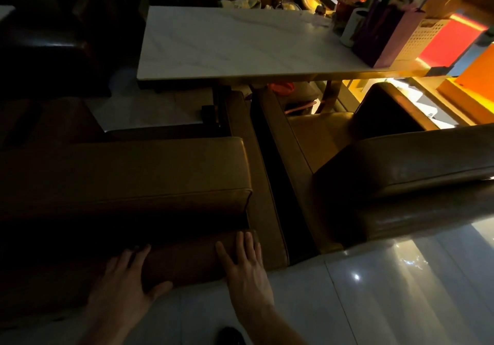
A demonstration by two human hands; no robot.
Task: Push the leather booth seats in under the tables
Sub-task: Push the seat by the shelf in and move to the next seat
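Note:
A brown leather booth seat (128, 173) stands at the lower left, its backrest toward me and its front end reaching under the white marble table (230, 42). My left hand (128, 278) lies flat on the seat's lower back edge, fingers spread. My right hand (244, 261) presses flat on the same edge near its right corner. A second brown leather seat (401, 165) stands at the right, beside the first, with a dark gap between them. Its front part sits below the table's near edge.
Purple and pink boxes (385, 34), a white cylinder (350, 26) and a white perforated basket crowd the table's right end. A dark seat (48, 58) stands at the far left. Glossy white floor tiles (401, 278) spread at the lower right. A tufted bench backs the table.

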